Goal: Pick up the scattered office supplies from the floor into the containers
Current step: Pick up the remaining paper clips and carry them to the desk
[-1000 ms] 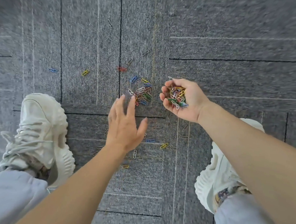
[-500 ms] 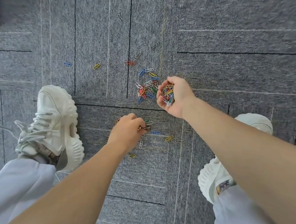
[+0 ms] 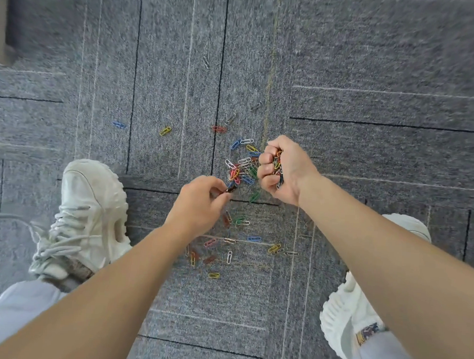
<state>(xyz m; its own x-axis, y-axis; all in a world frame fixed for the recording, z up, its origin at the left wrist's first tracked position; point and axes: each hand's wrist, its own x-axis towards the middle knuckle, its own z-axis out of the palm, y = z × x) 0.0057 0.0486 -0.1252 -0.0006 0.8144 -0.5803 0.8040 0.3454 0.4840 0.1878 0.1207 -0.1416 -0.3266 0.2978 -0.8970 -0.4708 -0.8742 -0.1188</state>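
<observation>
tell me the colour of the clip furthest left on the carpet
The clip is blue; head view shows it.

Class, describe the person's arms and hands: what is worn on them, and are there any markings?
Both arms are bare: no sleeve shows on the left forearm or right forearm, and no watch or bracelet at either wrist. The left hand and right hand are ungloved; no rings or markings are visible.

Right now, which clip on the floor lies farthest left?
The blue clip, lying alone beyond the left shoe. Its nearest neighbour, a yellow clip, lies to its right, and every other clip lies further right still.
</observation>
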